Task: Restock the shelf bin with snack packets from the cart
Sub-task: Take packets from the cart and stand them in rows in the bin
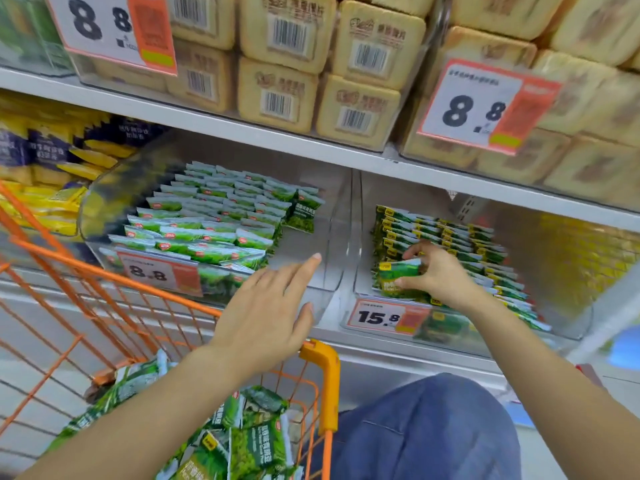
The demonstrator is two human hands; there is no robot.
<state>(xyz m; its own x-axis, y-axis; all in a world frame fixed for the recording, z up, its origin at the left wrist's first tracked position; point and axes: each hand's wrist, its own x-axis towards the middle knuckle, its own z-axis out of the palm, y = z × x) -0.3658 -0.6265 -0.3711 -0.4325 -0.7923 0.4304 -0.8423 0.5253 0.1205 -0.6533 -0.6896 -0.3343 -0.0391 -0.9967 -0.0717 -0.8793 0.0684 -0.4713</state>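
In right bin (360, 237), right grip (436, 271) pinches green packet (398, 271); left grip (270, 313) empty, fingers straight.

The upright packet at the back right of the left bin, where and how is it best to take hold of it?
Pinch the upright packet by its crimped top edge, coming from above. It stands alone, leaning on the rows, with bare bin floor to its right, so the open left hand likely has room there.
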